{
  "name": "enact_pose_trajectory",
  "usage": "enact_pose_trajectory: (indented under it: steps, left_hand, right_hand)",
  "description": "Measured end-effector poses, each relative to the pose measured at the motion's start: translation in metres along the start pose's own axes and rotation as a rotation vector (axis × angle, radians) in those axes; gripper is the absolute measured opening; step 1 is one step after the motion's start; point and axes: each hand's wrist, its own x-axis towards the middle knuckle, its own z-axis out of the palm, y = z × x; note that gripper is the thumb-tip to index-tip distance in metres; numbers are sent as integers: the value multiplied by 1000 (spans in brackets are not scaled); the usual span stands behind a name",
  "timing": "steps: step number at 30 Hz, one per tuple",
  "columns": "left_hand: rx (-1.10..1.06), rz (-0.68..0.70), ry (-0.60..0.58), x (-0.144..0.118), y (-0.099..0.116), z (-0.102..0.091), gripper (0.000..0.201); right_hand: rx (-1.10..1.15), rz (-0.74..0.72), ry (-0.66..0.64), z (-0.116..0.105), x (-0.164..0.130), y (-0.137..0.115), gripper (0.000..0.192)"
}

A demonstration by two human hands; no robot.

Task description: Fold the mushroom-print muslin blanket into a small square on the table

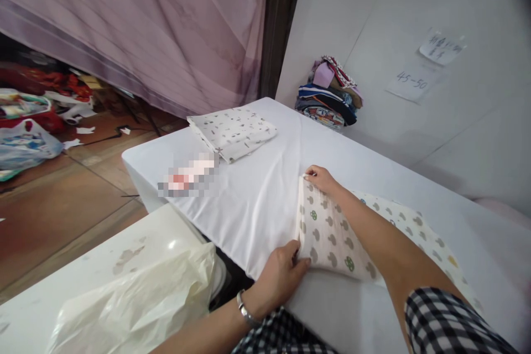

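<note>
Both hands, left hand [282, 274] and right hand [321, 178], pinch the patterned cloth [332, 235] at its left edge on the bench [257, 204], first fold apparently made, further folding outstanding; a folded cloth [232, 131] lies far left.

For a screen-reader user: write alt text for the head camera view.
Two bare hands pinch the left edge of a cream patterned cloth on a white-covered table: left hand at the near corner, right hand at the far one. A folded speckled cloth lies farther back, and stacked clothes sit by the wall.
</note>
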Motion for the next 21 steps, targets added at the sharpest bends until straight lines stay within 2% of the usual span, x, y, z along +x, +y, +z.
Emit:
enact_pose_trajectory:
  steps: [4, 7, 10, 15, 18, 21]
  left_hand:
    - [7, -16, -15, -1, 0, 0, 31]
    - [33, 47, 12, -3, 1, 0, 36]
    - [72, 134, 54, -7, 2, 0, 33]
    - [179, 139, 79, -10, -2, 2, 25]
    - [144, 150, 74, -11, -3, 1, 23]
    - [114, 177, 67, -11, -3, 0, 23]
  right_hand:
    - [68, 13, -77, -3, -5, 0, 15]
    - [35, 20, -119, -2, -2, 0, 10]
    - [-39, -29, -116, 0, 4, 2, 7]
    - [-185, -77, -159, -1, 6, -1, 21]
    - [-265, -163, -168, -2, 1, -4, 18]
    - [-303, -227, -121, 1, -5, -4, 13]
